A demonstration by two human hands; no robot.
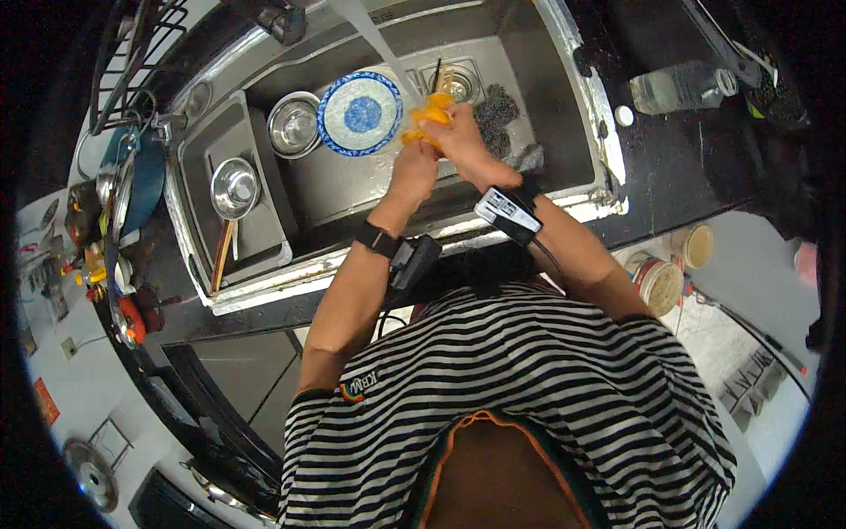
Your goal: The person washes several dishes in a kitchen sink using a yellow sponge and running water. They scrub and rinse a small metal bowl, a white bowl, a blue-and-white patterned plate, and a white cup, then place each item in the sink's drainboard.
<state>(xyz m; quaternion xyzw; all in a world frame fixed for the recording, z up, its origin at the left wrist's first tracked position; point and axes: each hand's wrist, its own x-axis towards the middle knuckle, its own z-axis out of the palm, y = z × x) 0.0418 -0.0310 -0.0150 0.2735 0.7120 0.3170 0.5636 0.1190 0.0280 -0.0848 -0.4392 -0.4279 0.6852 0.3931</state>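
Observation:
Both my hands are over the large sink basin (326, 198), closed on a crumpled, soft yellow-orange cloth (432, 113). My left hand (418, 166) grips its lower side, while my right hand (462, 137) holds it from the right. My fingers partly hide the cloth. A pale grey streak, the tap or its water (379, 40), runs down to it from the top. Left of the cloth lies a plate (388, 110) with a blue patterned rim, beside a metal bowl (293, 125). Dark scouring pads (495, 115) lie right of my right hand, near the drain (458, 84).
A metal dipper (235, 188) with a wooden handle lies in the smaller left basin (256, 242). On the right counter are a clear bottle (677, 87) on its side and a white cap (624, 115). Buckets (659, 286) stand below. A dark rack (137, 53) is at upper left.

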